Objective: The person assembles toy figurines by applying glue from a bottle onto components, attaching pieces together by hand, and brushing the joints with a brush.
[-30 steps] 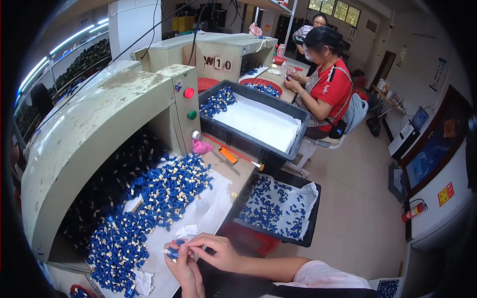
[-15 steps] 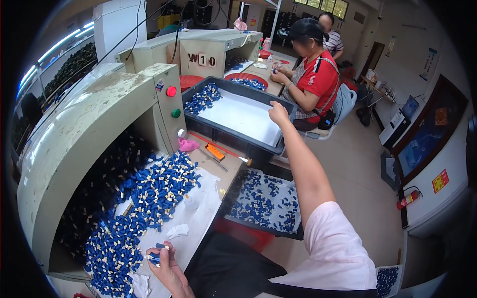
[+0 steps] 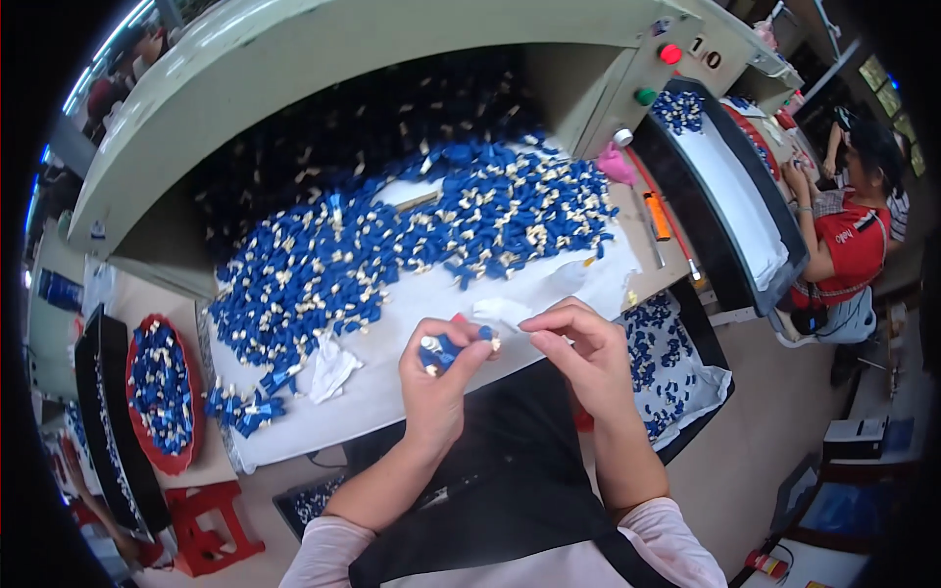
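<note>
My left hand [image 3: 431,387] is closed around several small blue pieces with cream ends [image 3: 439,353], and one of them stands pinched between thumb and forefinger. My right hand [image 3: 600,365] is close beside it, thumb and fingertips pressed together; whatever they hold, if anything, is too small to make out. Both hands are above the near edge of a bench covered with white paper [image 3: 407,348]. Behind them spreads a large heap of the same blue and cream pieces [image 3: 392,245], running back into a dark hooded box [image 3: 343,39]. Crumpled white cloth [image 3: 333,369] lies left of my left hand.
Right of the heap are a pink cloth [image 3: 616,165], an orange tool [image 3: 657,217] and a red stick [image 3: 652,176]. Dark trays [image 3: 720,167] stand farther right, near a seated co-worker in red [image 3: 851,240]. At left, a red basin [image 3: 196,392] holds blue pieces.
My right hand has come back from the dark tray's rim on the right to my left hand. The view has swung left, and both hands are now together over the bench's near edge.
</note>
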A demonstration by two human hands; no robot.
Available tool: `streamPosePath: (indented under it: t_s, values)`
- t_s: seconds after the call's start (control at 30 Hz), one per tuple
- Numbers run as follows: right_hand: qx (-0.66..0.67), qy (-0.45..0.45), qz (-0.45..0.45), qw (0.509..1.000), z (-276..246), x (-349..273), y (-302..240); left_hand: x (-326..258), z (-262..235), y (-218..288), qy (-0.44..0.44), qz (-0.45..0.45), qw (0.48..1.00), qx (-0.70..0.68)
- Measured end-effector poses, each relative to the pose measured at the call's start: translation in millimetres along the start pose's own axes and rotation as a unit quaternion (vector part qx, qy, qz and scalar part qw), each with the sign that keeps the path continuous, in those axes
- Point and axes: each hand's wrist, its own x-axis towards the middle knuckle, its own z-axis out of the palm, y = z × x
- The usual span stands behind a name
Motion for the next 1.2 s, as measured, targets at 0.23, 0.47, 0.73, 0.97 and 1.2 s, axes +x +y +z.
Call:
streamPosePath:
  t_s: [0.23, 0.47, 0.73, 0.97, 1.2]
  values:
    - [0.034, 0.019, -0.012, 0.999, 32.3, -3.2, -4.1, -3.5, -12.9, -3.9, -0.032, 0.100, 0.992, 0.063]
    - [-0.018, 0.049, -0.050, 0.997, 37.6, -4.4, 0.5, -4.0, -16.1, -6.7, -0.033, 0.219, 0.950, 0.221]
    - [-0.038, 0.070, -0.034, 0.996, 39.5, -5.7, 3.3, -3.5, -18.9, -8.4, -0.052, 0.270, 0.921, 0.276]
    - [-0.031, 0.064, -0.015, 0.997, 37.5, -7.9, 6.6, -1.9, -22.0, -8.4, -0.054, 0.286, 0.903, 0.317]
    - [-0.033, 0.059, -0.020, 0.997, 36.3, -8.4, 8.5, 1.6, -18.1, -3.7, -0.071, 0.341, 0.858, 0.379]
